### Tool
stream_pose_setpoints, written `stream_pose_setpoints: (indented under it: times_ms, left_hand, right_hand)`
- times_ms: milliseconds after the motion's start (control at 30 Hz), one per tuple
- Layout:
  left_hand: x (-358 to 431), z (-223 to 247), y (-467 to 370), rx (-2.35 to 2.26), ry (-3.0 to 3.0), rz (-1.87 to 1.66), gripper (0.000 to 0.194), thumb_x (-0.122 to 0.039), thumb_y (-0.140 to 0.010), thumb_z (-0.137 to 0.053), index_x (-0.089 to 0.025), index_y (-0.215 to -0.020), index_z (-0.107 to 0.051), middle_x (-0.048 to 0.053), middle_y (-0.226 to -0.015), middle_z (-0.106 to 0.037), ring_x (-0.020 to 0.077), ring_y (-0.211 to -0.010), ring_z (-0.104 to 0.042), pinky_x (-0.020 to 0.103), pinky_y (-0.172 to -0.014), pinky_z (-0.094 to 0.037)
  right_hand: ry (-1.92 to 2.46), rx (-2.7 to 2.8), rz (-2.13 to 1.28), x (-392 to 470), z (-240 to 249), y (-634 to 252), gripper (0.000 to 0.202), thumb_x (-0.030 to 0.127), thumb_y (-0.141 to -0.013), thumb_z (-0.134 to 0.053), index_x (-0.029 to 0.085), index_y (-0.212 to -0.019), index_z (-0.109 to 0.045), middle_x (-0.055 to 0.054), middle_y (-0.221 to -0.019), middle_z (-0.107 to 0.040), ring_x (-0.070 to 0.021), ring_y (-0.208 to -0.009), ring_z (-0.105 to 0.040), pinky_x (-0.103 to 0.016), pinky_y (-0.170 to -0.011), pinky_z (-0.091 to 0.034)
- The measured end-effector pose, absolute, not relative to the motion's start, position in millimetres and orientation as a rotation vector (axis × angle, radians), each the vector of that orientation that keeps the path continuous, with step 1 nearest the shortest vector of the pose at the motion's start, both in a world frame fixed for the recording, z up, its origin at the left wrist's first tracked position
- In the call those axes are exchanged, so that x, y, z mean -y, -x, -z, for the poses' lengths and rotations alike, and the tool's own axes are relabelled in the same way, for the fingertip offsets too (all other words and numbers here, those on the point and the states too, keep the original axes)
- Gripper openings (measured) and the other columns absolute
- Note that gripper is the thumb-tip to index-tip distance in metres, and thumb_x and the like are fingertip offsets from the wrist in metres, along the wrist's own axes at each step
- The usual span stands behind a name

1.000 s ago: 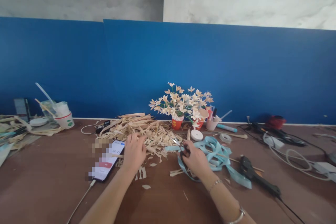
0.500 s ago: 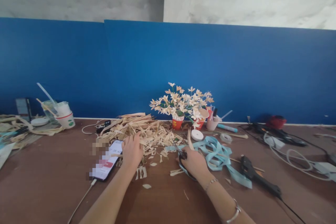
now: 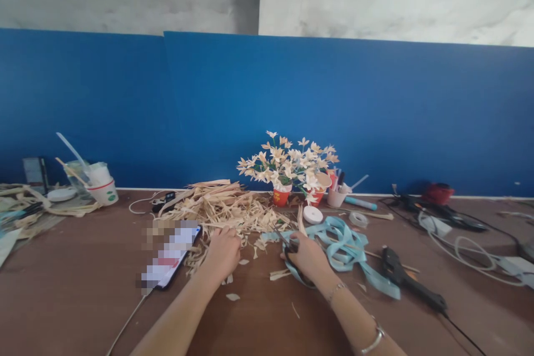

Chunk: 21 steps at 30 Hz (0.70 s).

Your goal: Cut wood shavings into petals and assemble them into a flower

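Note:
My left hand [image 3: 225, 249] is at the near edge of a pile of pale, dried husk strips and cut petals [image 3: 246, 216]. Its fingers are bent down and drawn together; the fingertips and whatever is under them are hidden. Dark-handled scissors are in my right hand [image 3: 309, 256], with the blades [image 3: 280, 233] pointing forward and left toward the pile. Light blue ribbon [image 3: 344, 245] lies in loops just right of that hand, and some shows beneath it. A few loose petals [image 3: 232, 297] lie on the table between my arms.
A phone [image 3: 173, 258] with a cable lies left of my left hand. Behind the pile, pale flowers [image 3: 287, 161] stand in red cups [image 3: 282, 196]. To the right are a white round lid [image 3: 312, 214], a tape roll [image 3: 359, 219], a glue gun [image 3: 411, 283] and cables [image 3: 463, 250].
My left hand has moved right, from beside the phone to the near edge of the pile, and its fingers have curled. The phone has shifted slightly. My right hand stays nearly still with the scissors.

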<state>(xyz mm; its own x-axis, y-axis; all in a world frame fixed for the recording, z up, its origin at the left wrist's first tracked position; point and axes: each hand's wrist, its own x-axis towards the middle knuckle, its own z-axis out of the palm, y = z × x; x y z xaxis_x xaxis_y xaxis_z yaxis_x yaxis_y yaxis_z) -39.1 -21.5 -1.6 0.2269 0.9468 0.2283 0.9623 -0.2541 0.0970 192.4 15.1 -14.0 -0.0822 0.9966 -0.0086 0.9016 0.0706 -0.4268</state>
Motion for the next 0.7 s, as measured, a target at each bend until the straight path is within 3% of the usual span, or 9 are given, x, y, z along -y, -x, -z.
stream_pose_setpoints:
  times_ms: [133, 233, 333, 400, 533, 700]
  left_hand:
    - [21, -2, 37, 1.996, 2.460, 0.646, 0.015, -0.010, -0.067, -0.051, -0.019, -0.070, -0.063, 0.005, -0.079, -0.065, 0.0207, -0.085, -0.054, 0.034, -0.079, -0.035]
    - [22, -2, 31, 2.143, 2.593, 1.044, 0.013, -0.018, -0.072, -0.050, -0.018, -0.074, -0.062, 0.003, -0.077, -0.066, 0.0169, -0.074, -0.057, 0.028, -0.070, -0.041]
    - [21, 2, 23, 2.313, 2.748, 1.437, 0.016, -0.026, -0.073, -0.050, -0.015, -0.077, -0.062, 0.003, -0.070, -0.065, 0.0144, -0.063, -0.057, 0.025, -0.059, -0.043]
    - [21, 5, 18, 2.343, 2.773, 1.607, 0.015, -0.025, -0.071, -0.053, -0.014, -0.077, -0.062, 0.002, -0.069, -0.065, 0.0133, -0.062, -0.057, 0.024, -0.060, -0.043]
    - [23, 7, 11, 2.353, 2.789, 1.730, 0.009, -0.017, -0.066, -0.056, -0.014, -0.073, -0.062, 0.001, -0.070, -0.065, 0.0127, -0.064, -0.057, 0.024, -0.063, -0.044]
    - [26, 4, 6, 2.326, 2.784, 1.807, 0.014, -0.017, -0.065, -0.059, -0.013, -0.078, -0.061, 0.004, -0.075, -0.066, 0.0147, -0.070, -0.059, 0.026, -0.068, -0.046]
  right_hand:
    - [1.888, 2.054, -0.477, -16, 16, -192, 0.039, 0.027, -0.062, -0.065, 0.018, -0.100, -0.058, -0.006, -0.085, -0.067, -0.0209, -0.078, -0.061, -0.024, -0.061, -0.036]
    - [1.801, 2.051, -0.492, -14, 15, -191, 0.031, 0.018, -0.065, -0.058, 0.018, -0.096, -0.060, -0.002, -0.071, -0.064, -0.0167, -0.066, -0.058, -0.023, -0.055, -0.034]
    - [1.563, 2.029, -0.507, -5, 9, -184, 0.021, 0.021, -0.074, -0.051, 0.018, -0.091, -0.062, 0.001, -0.059, -0.058, -0.0140, -0.056, -0.053, -0.023, -0.053, -0.034]
    - [1.330, 2.024, -0.562, 3, 4, -177, 0.020, 0.024, -0.078, -0.048, 0.018, -0.091, -0.063, 0.000, -0.062, -0.058, -0.0134, -0.057, -0.052, -0.023, -0.055, -0.037]
    - [1.057, 2.066, -0.659, 15, 0, -163, 0.015, 0.020, -0.077, -0.050, 0.018, -0.085, -0.063, -0.001, -0.072, -0.059, -0.0123, -0.062, -0.053, -0.022, -0.059, -0.040]
    - [1.026, 2.083, -0.630, 14, 8, -161, 0.013, 0.013, -0.076, -0.049, 0.017, -0.067, -0.056, 0.001, -0.064, -0.054, -0.0111, -0.060, -0.049, -0.021, -0.058, -0.038]
